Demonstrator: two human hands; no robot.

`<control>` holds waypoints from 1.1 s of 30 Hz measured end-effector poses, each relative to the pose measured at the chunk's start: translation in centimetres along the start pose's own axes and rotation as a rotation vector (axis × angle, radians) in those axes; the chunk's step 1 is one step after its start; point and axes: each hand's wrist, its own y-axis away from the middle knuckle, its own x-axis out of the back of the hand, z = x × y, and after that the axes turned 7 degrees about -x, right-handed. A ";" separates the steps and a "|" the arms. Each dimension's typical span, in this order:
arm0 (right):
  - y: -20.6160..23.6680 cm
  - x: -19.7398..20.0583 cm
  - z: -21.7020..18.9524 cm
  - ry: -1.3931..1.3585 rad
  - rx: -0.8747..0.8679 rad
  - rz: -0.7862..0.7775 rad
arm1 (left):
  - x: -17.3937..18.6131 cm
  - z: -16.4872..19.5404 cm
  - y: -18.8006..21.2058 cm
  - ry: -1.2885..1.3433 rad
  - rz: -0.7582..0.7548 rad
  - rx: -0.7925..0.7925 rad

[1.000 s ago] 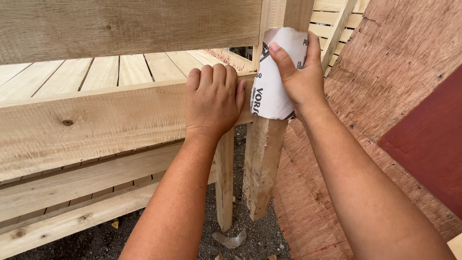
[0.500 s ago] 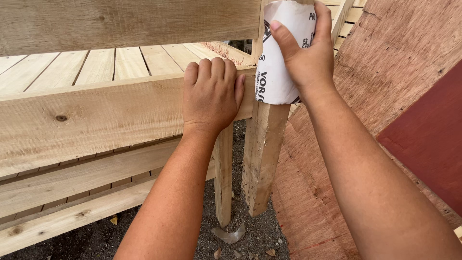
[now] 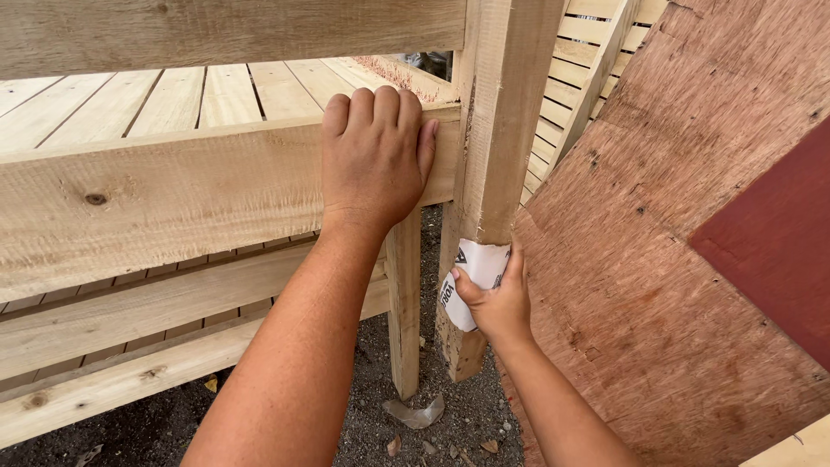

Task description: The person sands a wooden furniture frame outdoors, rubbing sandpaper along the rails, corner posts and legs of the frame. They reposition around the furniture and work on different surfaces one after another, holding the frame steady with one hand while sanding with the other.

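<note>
My left hand (image 3: 373, 160) lies flat over the top edge of a rough pale wooden rail (image 3: 173, 199) of a slatted frame, fingers curled over it. My right hand (image 3: 494, 298) presses a white sheet of sandpaper (image 3: 471, 277) with black print against the lower part of an upright wooden post (image 3: 497, 130) at the frame's corner. The sheet wraps around the post's front edge, near its bottom end.
A large reddish plywood sheet (image 3: 657, 259) with a dark red patch leans on the right, close to the post. A second thin post (image 3: 404, 303) stands behind. Dark gravel ground (image 3: 450, 415) with dry leaves lies below. More slats (image 3: 579, 78) stand behind.
My right hand has slid the sandpaper down the post, from its upper part to near its bottom. My left hand has stayed on the rail.
</note>
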 end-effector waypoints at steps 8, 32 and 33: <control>1.4 -0.9 3.2 0.049 0.100 0.045 | 0.1 0.1 -0.1 -0.046 -0.004 0.005; -6.5 1.5 -7.1 -0.267 0.285 -0.022 | -0.7 0.1 0.3 -0.068 0.053 -0.006; -5.3 1.4 -6.5 -0.233 0.265 -0.028 | -0.7 0.1 0.3 -0.077 0.056 -0.005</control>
